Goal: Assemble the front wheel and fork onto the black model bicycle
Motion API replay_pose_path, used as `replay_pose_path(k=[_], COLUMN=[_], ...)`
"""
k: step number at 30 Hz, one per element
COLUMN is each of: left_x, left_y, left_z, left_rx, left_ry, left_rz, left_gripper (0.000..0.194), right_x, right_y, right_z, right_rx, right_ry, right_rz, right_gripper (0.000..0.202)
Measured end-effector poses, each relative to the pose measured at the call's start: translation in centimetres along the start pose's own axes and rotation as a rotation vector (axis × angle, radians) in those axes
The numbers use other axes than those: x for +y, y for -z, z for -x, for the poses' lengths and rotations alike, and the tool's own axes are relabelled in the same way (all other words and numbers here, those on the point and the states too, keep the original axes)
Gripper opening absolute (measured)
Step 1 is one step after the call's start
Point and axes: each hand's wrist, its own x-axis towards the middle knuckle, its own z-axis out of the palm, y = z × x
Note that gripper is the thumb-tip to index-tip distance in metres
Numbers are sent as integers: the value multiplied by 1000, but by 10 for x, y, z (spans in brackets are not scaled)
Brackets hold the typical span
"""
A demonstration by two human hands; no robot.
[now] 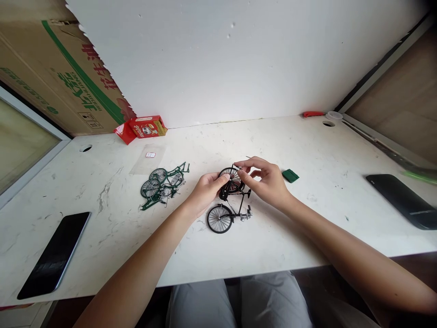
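A black model bicycle (243, 200) is in front of me, its front wheel and handlebar toward my body and its rear wheel between my hands. My left hand (209, 189) grips it at the rear wheel, thumb pressed on the spokes. On the far side of that wheel, my right hand (264, 177) has thumb and fingers closed around a thin black part near the rear rack. Fingertips hide some of that part. To the left lie green model bicycle parts (164, 182), with wheels, frame and small metal pieces together.
A clear plastic bag (147, 159) and a red box (148, 126) sit at the back left. A phone (54, 255) is at the left edge. Right of my hands are a small green piece (290, 176) and a black oblong device (404, 200). A red tool (313, 114) lies behind.
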Motion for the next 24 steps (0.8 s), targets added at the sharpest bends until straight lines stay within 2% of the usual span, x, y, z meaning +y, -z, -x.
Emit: replay_pose_path(k=[19,24], left_x=[4,3], left_y=[-3,-2], left_z=[0,0], left_rx=[16,0], left_ry=[33,29], left_rz=[7,2], left_gripper=[31,33], right_x=[-2,-5], right_y=[-1,0], right_z=[0,0], right_rx=[30,10], right_ry=[28,-1], right_rz=[-65,-98], right_gripper=[17,22])
